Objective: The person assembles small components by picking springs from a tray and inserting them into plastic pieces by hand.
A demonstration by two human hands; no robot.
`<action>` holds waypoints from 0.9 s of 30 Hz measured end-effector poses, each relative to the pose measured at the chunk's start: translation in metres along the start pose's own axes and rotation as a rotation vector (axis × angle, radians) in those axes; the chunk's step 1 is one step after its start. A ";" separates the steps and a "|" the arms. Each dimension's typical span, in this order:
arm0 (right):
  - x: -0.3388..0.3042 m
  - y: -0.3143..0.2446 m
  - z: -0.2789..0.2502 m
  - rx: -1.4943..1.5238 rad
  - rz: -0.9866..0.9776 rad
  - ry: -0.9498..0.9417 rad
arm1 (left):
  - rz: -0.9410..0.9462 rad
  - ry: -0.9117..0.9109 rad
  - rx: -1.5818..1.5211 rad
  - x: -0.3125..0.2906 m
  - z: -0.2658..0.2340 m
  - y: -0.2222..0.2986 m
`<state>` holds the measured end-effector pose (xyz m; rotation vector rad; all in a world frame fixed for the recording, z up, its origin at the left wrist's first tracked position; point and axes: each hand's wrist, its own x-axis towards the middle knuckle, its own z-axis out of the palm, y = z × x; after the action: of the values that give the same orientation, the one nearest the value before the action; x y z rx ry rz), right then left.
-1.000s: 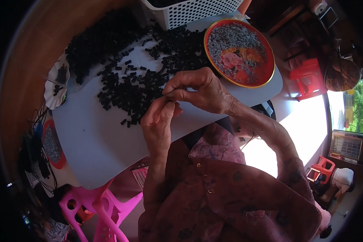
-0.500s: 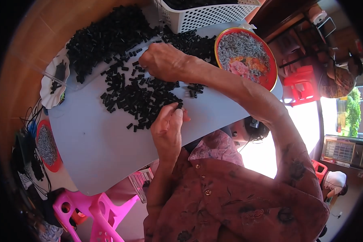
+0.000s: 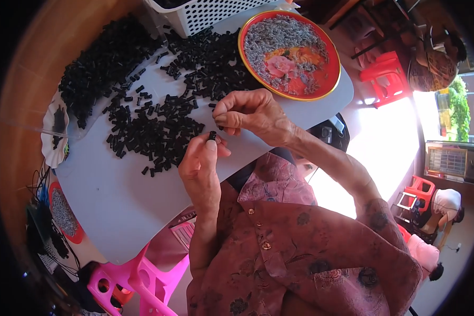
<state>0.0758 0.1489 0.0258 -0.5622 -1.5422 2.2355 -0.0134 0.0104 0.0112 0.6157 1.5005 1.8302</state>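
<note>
Clamps a small black cylinder [image 3: 212, 135] in the left hand [image 3: 201, 166], long axis pointing roughly forward, just short of the right hand [image 3: 255, 118], pinched together with contents too hidden to tell.

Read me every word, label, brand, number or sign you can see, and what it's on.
No text can be read.
Red tray: flower picture, no lettering I can make out.
White basket: no lettering visible.
Black piece in the left hand: too small to tell.
</note>
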 end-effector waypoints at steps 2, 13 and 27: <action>-0.007 0.012 -0.003 0.093 -0.054 0.049 | -0.019 -0.016 0.056 -0.001 0.003 -0.004; -0.012 0.024 -0.003 0.136 -0.160 0.029 | 0.023 -0.003 0.255 -0.004 0.012 -0.003; -0.017 0.024 -0.002 -0.010 -0.247 0.034 | 0.126 -0.027 0.213 -0.002 0.011 -0.007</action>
<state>0.0891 0.1339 0.0047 -0.3870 -1.5164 2.0234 -0.0030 0.0168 0.0069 0.8509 1.6858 1.7592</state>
